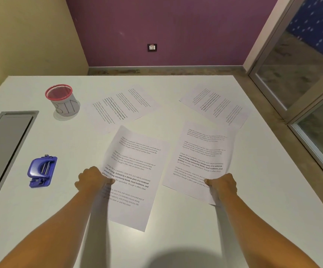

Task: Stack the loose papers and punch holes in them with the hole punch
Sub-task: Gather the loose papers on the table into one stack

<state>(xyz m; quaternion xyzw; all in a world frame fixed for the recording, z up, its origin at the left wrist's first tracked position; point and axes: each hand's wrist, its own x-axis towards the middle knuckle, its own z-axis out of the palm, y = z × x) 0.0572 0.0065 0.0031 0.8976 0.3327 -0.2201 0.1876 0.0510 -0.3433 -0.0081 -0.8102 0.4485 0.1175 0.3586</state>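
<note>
On surface (263, 180), left grip (93, 179) clamped on sheet (135, 167), right grip (222, 185) clamped on 2nd sheet (201, 157); edge pinches risk creasing, misaligned stack.

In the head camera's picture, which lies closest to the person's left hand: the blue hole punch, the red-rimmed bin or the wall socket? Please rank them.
Measured from the left hand:
1. Blue hole punch: on the table, just to the hand's left.
2. Red-rimmed bin: further back, on the table's left side.
3. Wall socket: on the purple wall beyond the table's far edge.
</note>
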